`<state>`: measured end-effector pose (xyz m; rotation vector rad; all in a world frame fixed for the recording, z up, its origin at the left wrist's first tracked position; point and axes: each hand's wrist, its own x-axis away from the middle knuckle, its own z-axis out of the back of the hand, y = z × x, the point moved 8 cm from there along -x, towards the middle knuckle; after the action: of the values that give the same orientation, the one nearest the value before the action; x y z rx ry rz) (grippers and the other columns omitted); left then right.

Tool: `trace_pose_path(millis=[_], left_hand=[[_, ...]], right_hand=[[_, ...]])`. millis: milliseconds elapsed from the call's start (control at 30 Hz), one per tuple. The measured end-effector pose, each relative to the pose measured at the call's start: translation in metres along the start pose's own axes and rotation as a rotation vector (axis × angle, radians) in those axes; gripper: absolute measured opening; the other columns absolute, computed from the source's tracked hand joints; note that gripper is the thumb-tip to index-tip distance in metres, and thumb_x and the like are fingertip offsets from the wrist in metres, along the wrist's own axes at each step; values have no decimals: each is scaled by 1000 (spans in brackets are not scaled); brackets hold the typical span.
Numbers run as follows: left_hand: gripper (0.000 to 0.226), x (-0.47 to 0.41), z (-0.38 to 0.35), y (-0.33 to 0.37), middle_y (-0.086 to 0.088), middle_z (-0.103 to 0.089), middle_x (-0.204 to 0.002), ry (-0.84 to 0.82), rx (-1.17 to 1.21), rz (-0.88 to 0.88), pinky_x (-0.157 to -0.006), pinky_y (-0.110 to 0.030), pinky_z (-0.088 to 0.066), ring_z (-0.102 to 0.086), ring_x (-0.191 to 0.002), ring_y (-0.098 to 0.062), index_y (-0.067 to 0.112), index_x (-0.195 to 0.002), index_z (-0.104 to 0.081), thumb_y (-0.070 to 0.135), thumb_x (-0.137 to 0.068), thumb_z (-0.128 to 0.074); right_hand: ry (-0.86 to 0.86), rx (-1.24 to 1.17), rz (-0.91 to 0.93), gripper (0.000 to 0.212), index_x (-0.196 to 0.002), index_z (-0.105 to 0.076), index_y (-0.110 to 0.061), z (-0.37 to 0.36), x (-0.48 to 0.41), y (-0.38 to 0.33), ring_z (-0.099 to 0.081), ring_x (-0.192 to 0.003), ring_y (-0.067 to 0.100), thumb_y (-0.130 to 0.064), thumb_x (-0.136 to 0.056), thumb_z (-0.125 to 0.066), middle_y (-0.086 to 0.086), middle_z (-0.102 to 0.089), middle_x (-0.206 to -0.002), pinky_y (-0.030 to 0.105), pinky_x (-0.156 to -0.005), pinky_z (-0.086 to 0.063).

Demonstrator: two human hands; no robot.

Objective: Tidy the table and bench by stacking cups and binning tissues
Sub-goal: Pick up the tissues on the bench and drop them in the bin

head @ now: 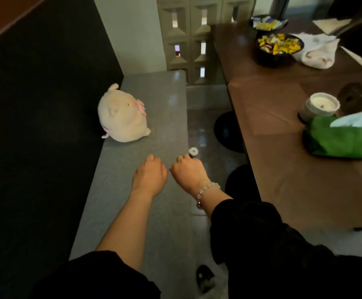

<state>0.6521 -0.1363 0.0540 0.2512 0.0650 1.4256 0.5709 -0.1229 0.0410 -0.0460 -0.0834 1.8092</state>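
Note:
My left hand (150,175) hovers over the grey bench (132,203) with its fingers curled under and nothing visible in it. My right hand (188,171), with a ring and a bead bracelet, is just beside it at the bench's front edge, fingers also curled. A small white ring-shaped object (193,151) lies right past its fingertips; whether the hand touches it is unclear. On the brown table (283,147) to the right lie crumpled white tissues (318,50), and a white cup holding a candle (322,104) stands there too.
A cream plush toy (122,115) sits on the bench against the dark backrest. On the table are a green tissue pack (344,139), two dark bowls of sweets (279,47), a dark round disc (351,97). Black table bases (227,130) stand on the floor.

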Motion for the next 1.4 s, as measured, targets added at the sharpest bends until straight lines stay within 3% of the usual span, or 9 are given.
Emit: trace_pose_path(millis=[200, 467, 633, 767, 867, 1067, 1200, 1400], left_hand=[[29, -1, -21, 34, -22, -52, -115, -57, -12, -107, -84, -44, -44, -55, -101, -40, -1, -104, -60, 21, -95, -42], [28, 50, -56, 108, -23, -53, -112, -133, 11, -289, -84, -44, -44, -55, -100, -42, -1, -100, -61, 20, -94, -44], [31, 113, -117, 162, -21, -53, -113, -289, -53, -448, -85, -43, -44, -56, -100, -38, -1, -100, -60, 24, -96, -43], [28, 164, -182, 207, -13, -52, -111, -454, -129, -608, -77, -37, -44, -58, -93, -29, 6, -97, -60, 26, -97, -41], [25, 192, -224, 234, -12, -51, -111, -546, -141, -687, -79, -39, -48, -58, -92, -27, 6, -97, -59, 23, -96, -42], [30, 208, -315, 270, -16, -51, -119, -683, -142, -743, -87, -39, -48, -58, -99, -31, 0, -104, -60, 21, -96, -41], [29, 195, -375, 255, -17, -51, -118, -729, -172, -703, -86, -37, -46, -57, -100, -31, 0, -102, -59, 20, -97, -40], [25, 168, -428, 247, -20, -51, -112, -636, -113, -659, -87, -38, -42, -53, -100, -33, -2, -99, -60, 16, -95, -44]], right_hand=[[5, -21, -105, 25, -104, -66, -9, -12, 24, 30, -55, -106, 27, -12, -96, -42, 10, -62, -110, 35, -75, -46], [44, -97, -318, 26, -105, -63, -7, -21, 117, 77, -53, -107, 29, -12, -96, -39, 12, -61, -111, 35, -74, -44], [34, -170, -519, 29, -105, -63, -9, -58, 208, 107, -53, -107, 27, -23, -99, -39, 10, -60, -112, 35, -77, -46], [-39, -208, -702, 29, -109, -62, -10, -101, 284, 131, -53, -108, 25, -24, -99, -38, 10, -59, -114, 34, -77, -45], [-122, -239, -849, 31, -113, -61, -10, -126, 340, 150, -52, -109, 26, -26, -99, -38, 11, -58, -117, 35, -78, -46], [-303, -273, -1017, 28, -112, -61, -8, -188, 407, 184, -52, -110, 28, -17, -97, -40, 11, -57, -117, 37, -81, -47], [-327, -341, -1076, 30, -115, -57, -7, -231, 416, 193, -52, -110, 28, -21, -100, -35, 12, -58, -116, 38, -79, -47], [-360, -554, -1090, 39, -124, -48, -7, -294, 400, 199, -43, -119, 26, -29, -93, -41, 12, -49, -128, 38, -90, -41]])
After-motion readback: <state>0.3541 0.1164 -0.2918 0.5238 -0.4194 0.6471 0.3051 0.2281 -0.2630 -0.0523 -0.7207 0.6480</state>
